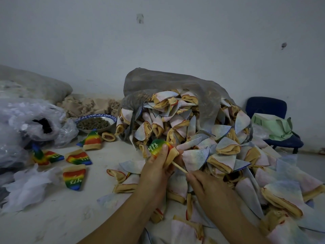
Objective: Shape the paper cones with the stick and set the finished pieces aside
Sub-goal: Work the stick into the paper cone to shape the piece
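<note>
Left hand (156,166) is gripping the rainbow cone (159,147) mid-floor, thumb on top. Right hand (202,182), just right of it, is pinching the stick (179,167), tip going into the cone's tan rim.

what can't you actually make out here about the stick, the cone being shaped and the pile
- Stick, head view: its far end is inside the rainbow cone, its near end hidden in the right hand.
- Lettering on that cone: partly covered by the left hand thumb.
- Pile of unshaped pieces: its back is hidden under the grey bag; its right side is cut off by the frame edge.
</note>
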### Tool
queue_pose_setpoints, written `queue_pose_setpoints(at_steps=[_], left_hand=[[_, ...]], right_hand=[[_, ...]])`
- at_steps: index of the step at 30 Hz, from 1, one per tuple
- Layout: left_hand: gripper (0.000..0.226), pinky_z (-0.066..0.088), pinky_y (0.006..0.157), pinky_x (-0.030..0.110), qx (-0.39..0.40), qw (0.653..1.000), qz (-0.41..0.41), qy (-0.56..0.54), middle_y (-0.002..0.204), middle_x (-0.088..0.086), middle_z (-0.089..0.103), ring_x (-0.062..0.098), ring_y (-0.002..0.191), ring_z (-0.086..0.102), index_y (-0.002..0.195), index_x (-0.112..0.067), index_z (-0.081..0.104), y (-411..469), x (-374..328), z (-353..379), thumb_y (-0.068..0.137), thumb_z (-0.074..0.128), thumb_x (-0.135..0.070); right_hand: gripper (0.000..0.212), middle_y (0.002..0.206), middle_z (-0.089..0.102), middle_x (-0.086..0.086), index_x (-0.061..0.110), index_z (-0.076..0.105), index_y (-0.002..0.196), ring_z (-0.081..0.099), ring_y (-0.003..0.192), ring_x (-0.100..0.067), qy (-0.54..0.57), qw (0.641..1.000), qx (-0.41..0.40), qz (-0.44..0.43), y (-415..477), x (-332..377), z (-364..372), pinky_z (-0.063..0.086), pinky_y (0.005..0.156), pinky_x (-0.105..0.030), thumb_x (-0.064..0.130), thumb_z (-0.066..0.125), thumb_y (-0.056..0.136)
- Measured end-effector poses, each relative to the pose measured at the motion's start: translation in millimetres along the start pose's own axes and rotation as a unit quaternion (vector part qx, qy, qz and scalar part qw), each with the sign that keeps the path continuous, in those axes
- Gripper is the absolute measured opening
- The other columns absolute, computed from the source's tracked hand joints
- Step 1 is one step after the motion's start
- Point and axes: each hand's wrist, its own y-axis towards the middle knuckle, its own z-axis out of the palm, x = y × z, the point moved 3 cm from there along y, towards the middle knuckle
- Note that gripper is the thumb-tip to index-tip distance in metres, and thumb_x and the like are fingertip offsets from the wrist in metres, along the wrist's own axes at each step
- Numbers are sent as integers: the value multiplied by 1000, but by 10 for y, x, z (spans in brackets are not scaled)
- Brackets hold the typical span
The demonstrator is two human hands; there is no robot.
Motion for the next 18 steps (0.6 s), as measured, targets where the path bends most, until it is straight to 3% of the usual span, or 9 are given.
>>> queue_pose_setpoints(at_steps=[4, 10, 13, 18], left_hand=[[41, 58, 78, 29, 14, 1000, 2, 18, 104, 18, 74, 24, 97, 72, 108, -5, 70, -29, 56, 58, 90, 55, -38], [44, 57, 73, 22, 57, 997, 13, 55, 97, 20, 74, 27, 94, 73, 92, -6, 73, -69, 98, 131, 90, 50, -44], [48, 56, 77, 22, 62, 996, 11, 71, 102, 17, 74, 26, 100, 72, 102, -5, 70, -73, 100, 99, 92, 48, -47], [49, 56, 82, 26, 73, 996, -22, 41, 119, 10, 70, 20, 111, 67, 113, -17, 73, -61, 25, 64, 91, 48, -53]], right_hand=[[36, 82, 66, 6, 26, 61, 97, 57, 71, -9, 3, 1000, 9, 5, 13, 60, 72, 41, 61, -25, 45, 31, 98], [32, 87, 69, 5, 25, 64, 97, 61, 79, -9, 51, 998, -21, 15, -3, 109, 97, 48, 70, -29, 42, 36, 97], [36, 89, 69, 7, 27, 63, 98, 61, 81, -7, 53, 998, -11, 13, 2, 102, 91, 48, 71, -28, 46, 33, 96], [60, 74, 63, 5, 30, 59, 91, 57, 66, -10, 29, 999, -35, -7, -2, 35, 23, 46, 57, -30, 63, 9, 83]])
